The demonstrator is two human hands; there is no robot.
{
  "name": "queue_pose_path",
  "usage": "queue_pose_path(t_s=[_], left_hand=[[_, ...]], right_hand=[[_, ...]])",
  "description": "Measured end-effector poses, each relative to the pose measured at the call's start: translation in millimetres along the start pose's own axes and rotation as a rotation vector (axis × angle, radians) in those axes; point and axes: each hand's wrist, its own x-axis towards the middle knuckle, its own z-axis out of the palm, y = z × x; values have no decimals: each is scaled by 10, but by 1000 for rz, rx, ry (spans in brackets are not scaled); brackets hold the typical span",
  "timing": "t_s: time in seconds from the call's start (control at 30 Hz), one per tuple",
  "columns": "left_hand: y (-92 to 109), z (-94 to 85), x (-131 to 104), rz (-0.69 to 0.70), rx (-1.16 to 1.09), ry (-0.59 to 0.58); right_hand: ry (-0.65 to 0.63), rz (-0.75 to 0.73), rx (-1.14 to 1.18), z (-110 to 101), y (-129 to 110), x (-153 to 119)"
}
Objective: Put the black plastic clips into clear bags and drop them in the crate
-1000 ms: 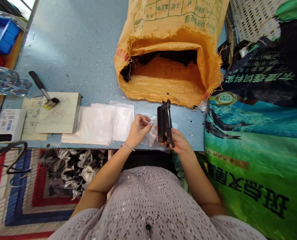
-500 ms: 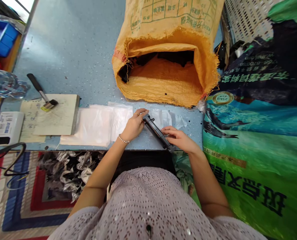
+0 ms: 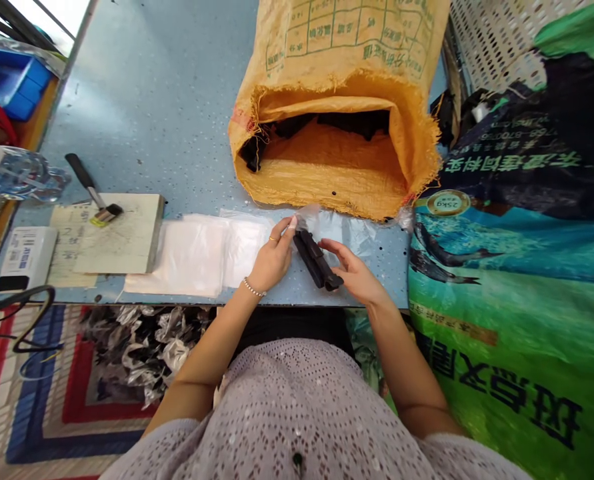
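A long black plastic part [image 3: 317,260] lies slantwise between my hands, over the front edge area of the blue table. My left hand [image 3: 271,261] is at its upper left end, with fingers closed on a clear plastic bag [image 3: 309,216] that shows above the part. How far the bag covers the part I cannot tell. My right hand [image 3: 355,272] is curled at the part's right side, thumb by its lower end and forefinger along its edge. Flat clear bags [image 3: 191,253] lie in a stack to the left of my left hand.
An open orange woven sack [image 3: 327,180] with black pieces inside stands behind my hands. To the left are a brush [image 3: 89,187] on a pale block [image 3: 127,243], a white box [image 3: 27,257] and a plastic bottle [image 3: 21,173]. A green sack [image 3: 517,293] is at the right.
The black part has turned over between my hands and shows a different side. Clear plastic now stands out above my left fingertips. The camera view has shifted slightly.
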Motion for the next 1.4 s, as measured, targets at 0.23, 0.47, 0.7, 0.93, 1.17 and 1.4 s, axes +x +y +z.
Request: queue_pose_path(t_s=[0.23,0.47,0.7,0.93,1.17,1.4], left_hand=[[324,260,-128,206,-90,-16],[326,-25,-122,114,-378,-109],[253,-196,-4,-140,-640,281],[454,-1431,-840,-269,-585,328],[129,-2729,-2680,-742,-3,59],[-557,-2566,-3898,-1326,518,392]], right_hand=[[197,-111,259,405,134,57],[222,-300,-200,376,8,107],[235,-365,-545,119,-54,20],[261,-216,-602,-163,81,402],[-198,-32,56,1166,-230,916],[139,-505,-306,633,-312,935]])
